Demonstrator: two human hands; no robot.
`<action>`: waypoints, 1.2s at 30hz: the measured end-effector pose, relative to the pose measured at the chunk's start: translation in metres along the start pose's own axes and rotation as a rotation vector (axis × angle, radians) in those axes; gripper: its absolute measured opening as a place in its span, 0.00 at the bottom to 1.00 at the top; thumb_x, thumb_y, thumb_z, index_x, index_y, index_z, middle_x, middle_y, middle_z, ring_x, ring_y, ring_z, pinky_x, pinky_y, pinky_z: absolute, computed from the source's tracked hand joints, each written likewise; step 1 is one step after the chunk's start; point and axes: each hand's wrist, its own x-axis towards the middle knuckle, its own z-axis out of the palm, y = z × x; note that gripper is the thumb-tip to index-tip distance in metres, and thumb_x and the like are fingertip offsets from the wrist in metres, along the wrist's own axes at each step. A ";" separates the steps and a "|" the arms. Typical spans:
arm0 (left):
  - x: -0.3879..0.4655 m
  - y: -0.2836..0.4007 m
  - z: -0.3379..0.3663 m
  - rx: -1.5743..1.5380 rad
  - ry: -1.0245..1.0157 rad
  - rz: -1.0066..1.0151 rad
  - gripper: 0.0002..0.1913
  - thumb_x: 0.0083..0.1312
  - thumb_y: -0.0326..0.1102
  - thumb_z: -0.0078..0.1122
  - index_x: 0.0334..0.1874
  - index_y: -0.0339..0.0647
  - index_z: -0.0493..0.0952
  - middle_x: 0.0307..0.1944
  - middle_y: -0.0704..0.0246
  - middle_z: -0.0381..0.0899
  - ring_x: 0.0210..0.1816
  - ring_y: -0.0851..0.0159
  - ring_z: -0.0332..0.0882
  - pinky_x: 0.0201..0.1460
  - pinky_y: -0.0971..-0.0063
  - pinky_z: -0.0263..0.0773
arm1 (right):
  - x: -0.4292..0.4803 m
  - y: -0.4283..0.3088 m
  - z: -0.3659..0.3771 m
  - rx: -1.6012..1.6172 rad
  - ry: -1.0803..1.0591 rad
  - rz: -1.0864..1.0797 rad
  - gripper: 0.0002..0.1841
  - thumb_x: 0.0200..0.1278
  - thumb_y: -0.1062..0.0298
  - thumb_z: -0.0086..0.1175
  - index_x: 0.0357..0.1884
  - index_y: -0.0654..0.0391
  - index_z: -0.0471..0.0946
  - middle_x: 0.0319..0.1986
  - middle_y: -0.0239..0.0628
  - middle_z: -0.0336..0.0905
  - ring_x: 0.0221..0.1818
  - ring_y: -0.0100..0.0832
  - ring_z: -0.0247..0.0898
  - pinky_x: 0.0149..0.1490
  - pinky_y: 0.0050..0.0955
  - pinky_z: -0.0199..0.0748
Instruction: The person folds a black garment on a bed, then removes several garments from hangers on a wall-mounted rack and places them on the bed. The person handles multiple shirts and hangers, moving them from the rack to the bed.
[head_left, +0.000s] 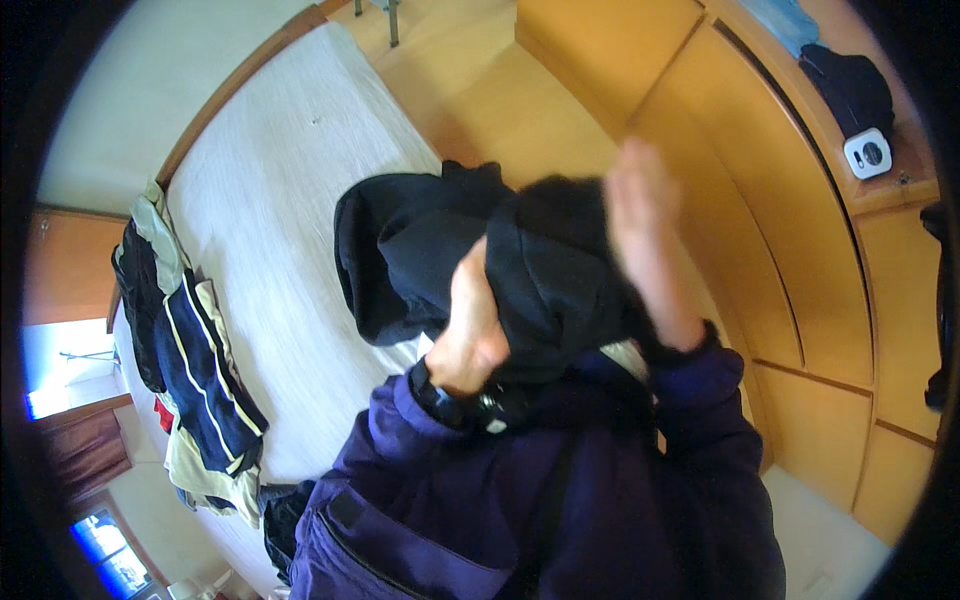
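Observation:
A bunched black garment (555, 277) of thick cloth is held in front of my body, above the bed's edge and the floor. My left hand (476, 322) grips it from its left side, the fingers hidden beneath or inside a fold. My right hand (643, 202), blurred, is raised at the garment's right edge with the fingers extended; whether it touches the cloth cannot be told. A rounded part of the garment hangs out to the left over the pale bed sheet (300, 187).
Dark and light clothes, among them a navy garment with pale stripes (199, 375), lie along the bed's far left side. A wooden cabinet (750, 210) runs along the right. On it are a black cloth item (851, 86) and a white device (868, 154). Metal furniture legs (393, 26) stand at the top.

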 end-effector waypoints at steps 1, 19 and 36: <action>0.000 0.000 -0.003 -0.029 0.003 -0.075 0.20 0.71 0.44 0.37 0.52 0.36 0.73 0.48 0.62 0.78 0.46 0.61 0.77 0.54 0.69 0.72 | -0.005 -0.009 -0.003 0.152 0.001 -0.037 0.19 0.66 0.62 0.42 0.53 0.62 0.69 0.54 0.46 0.69 0.58 0.42 0.63 0.61 0.36 0.59; -0.012 0.008 -0.014 -0.259 -0.363 -0.272 0.23 0.70 0.44 0.38 0.55 0.32 0.72 0.53 0.56 0.75 0.51 0.53 0.74 0.61 0.64 0.67 | 0.001 0.038 0.030 -0.351 -0.329 0.457 0.18 0.68 0.55 0.40 0.48 0.57 0.73 0.52 0.41 0.71 0.61 0.40 0.60 0.60 0.65 0.51; -0.023 0.032 0.019 0.754 -0.265 0.198 0.15 0.71 0.38 0.46 0.43 0.30 0.76 0.38 0.67 0.80 0.40 0.70 0.76 0.45 0.78 0.70 | -0.030 0.034 -0.018 0.361 -0.094 -0.262 0.38 0.47 0.66 0.54 0.66 0.56 0.61 0.64 0.44 0.59 0.67 0.44 0.53 0.69 0.49 0.41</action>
